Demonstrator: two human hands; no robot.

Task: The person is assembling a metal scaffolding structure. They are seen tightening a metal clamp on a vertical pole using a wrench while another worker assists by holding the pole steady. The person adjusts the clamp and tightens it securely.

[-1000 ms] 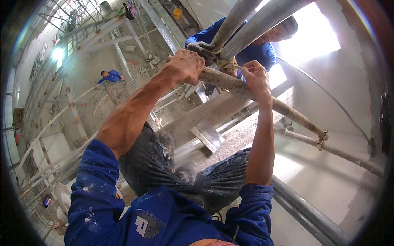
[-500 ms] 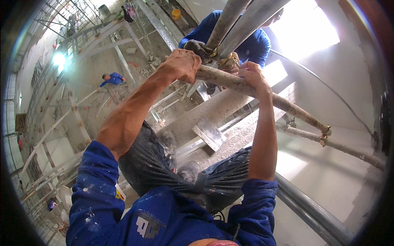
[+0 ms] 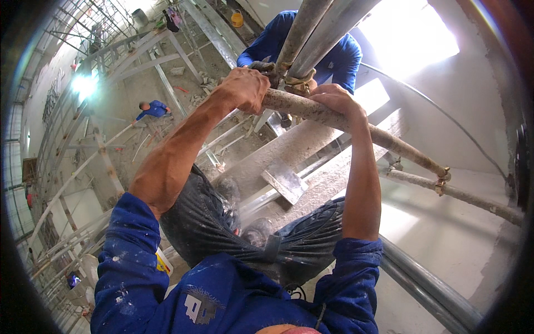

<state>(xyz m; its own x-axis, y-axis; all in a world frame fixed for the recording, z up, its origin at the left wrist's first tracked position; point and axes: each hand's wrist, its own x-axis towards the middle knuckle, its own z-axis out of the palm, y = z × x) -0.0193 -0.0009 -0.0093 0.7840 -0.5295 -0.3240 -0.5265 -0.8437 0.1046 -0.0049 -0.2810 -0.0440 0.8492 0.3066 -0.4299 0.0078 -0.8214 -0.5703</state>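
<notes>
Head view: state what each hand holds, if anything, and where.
The left hand grips the rough pipe at its visible left end; the right hand lies over it farther along, its grip unclear.

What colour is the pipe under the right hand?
The pipe is dull grey-brown with darker speckles, seen best in the head view.

Yellow bucket (image 3: pixel 237 19), distant blue-clad person (image 3: pixel 154 108)

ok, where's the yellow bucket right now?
Head view, near the top edge, a bit left of centre: the yellow bucket is just right of the long metal beams, up and left of the co-worker's blue sleeve.
</notes>
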